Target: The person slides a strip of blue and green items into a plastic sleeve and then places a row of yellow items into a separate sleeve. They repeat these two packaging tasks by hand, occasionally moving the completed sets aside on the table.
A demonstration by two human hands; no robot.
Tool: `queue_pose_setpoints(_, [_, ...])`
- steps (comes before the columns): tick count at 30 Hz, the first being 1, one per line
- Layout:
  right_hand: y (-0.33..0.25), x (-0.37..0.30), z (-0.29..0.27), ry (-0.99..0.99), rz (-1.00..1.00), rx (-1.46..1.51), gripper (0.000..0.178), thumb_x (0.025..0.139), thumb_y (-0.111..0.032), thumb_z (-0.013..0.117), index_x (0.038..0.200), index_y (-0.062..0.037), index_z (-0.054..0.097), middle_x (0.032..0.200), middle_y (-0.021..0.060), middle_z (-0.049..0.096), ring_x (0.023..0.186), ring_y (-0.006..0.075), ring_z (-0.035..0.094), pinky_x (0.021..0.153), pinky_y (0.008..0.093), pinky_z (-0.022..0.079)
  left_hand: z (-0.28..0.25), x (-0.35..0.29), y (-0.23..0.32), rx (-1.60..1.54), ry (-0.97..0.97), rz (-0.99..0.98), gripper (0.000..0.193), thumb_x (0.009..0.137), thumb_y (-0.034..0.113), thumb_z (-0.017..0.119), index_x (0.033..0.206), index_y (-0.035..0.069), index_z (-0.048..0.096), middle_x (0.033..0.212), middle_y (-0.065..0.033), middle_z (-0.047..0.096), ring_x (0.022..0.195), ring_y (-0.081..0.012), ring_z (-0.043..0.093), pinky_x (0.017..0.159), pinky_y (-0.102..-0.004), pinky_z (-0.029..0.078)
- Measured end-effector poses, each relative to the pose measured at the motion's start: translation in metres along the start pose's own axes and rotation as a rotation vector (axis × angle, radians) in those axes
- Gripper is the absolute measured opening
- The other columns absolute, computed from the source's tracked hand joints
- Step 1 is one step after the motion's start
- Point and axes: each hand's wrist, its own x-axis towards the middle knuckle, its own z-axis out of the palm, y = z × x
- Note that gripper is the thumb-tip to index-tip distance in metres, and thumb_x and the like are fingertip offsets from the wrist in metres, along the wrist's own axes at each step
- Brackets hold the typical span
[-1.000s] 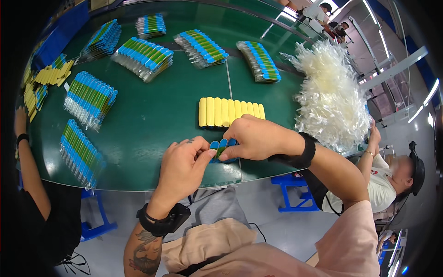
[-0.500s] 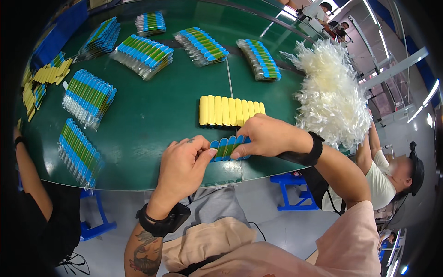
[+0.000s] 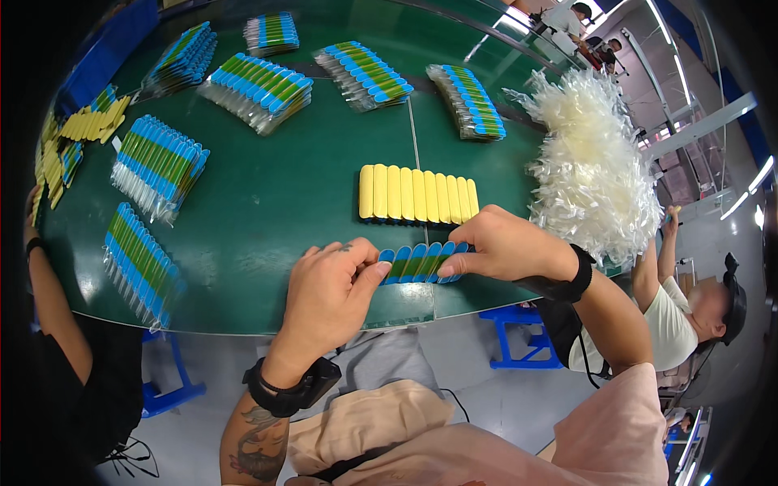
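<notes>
My left hand [image 3: 328, 287] pinches the left end of a short row of blue-and-green nail files [image 3: 413, 266] at the table's near edge. At the row's right end, my right hand [image 3: 519, 247] grips the files between thumb and fingers. They stand side by side, rounded ends up, slightly fanned; the outermost ones are partly hidden by my fingers. Just beyond them lies a longer row of nail files with yellow faces up [image 3: 417, 194], close to my right fingertips.
Bundles of files in clear sleeves [image 3: 259, 89] are spread over the green table [image 3: 267, 194]. Loose yellow files [image 3: 93, 121] lie at far left. A heap of clear plastic sleeves [image 3: 596, 170] stands at right. Other people's arms [image 3: 57, 316] flank me; blue stools [image 3: 519, 336] stand below.
My right hand has shifted slightly right relative to my left, and more of the blue-and-green row shows between them. Both hands keep their grip. The whole view has shifted a little.
</notes>
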Motion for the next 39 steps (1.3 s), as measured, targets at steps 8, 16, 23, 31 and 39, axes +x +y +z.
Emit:
queue_pose_setpoints(8, [0.010,-0.009,0.001,0.072,0.037,0.050,0.048,0.085,-0.043,0.078,0.075,0.0023,0.066,0.061,0.0215,0.055,0.055,0.0401,0.050,0.053,0.0434,0.042,0.005,0.001,-0.003,-0.015,-0.005,-0.008,0.017,0.092,0.020,0.066,0.082,0.007,0.062,0.064,-0.0075,0.057,0.066,-0.0287,0.057,0.068,-0.0401,0.039])
queue_pose_setpoints(16, [0.016,-0.013,0.005,0.094,0.022,0.001,0.048,0.090,-0.043,0.074,0.075,0.0020,0.068,0.064,0.0219,0.060,0.061,0.0417,0.058,0.057,0.0466,0.046,0.003,0.002,0.000,-0.005,-0.016,-0.016,0.015,0.092,0.019,0.065,0.083,0.007,0.064,0.064,-0.0055,0.057,0.064,-0.0267,0.056,0.068,-0.0386,0.039])
queue_pose_setpoints(23, [0.017,-0.014,0.015,0.178,0.003,0.088,0.047,0.090,-0.040,0.076,0.071,0.0005,0.060,0.056,0.0173,0.056,0.051,0.0353,0.054,0.050,0.0412,0.042,0.007,0.003,-0.001,-0.009,0.037,-0.012,0.011,0.094,0.016,0.062,0.089,0.007,0.067,0.063,-0.0062,0.059,0.065,-0.0282,0.057,0.068,-0.0400,0.040])
queue_pose_setpoints(31, [0.010,-0.021,0.040,0.392,0.030,-0.094,0.038,0.082,-0.035,0.082,0.083,-0.0063,0.058,0.057,0.0113,0.057,0.052,0.0308,0.059,0.051,0.0400,0.045,0.000,0.008,0.003,-0.023,-0.087,-0.118,0.015,0.090,0.010,0.063,0.105,0.009,0.068,0.061,-0.0063,0.059,0.069,-0.0289,0.060,0.072,-0.0409,0.042])
queue_pose_setpoints(39, [-0.006,-0.058,0.040,0.317,0.022,-0.514,0.062,0.066,-0.038,0.089,0.116,-0.0136,0.063,0.114,0.0111,0.061,0.100,0.0306,0.064,0.082,0.0419,0.054,-0.002,0.000,0.001,0.172,-0.090,0.154,0.049,0.071,0.003,0.073,0.119,0.011,0.069,0.123,-0.0100,0.059,0.095,-0.0309,0.060,0.086,-0.0424,0.050])
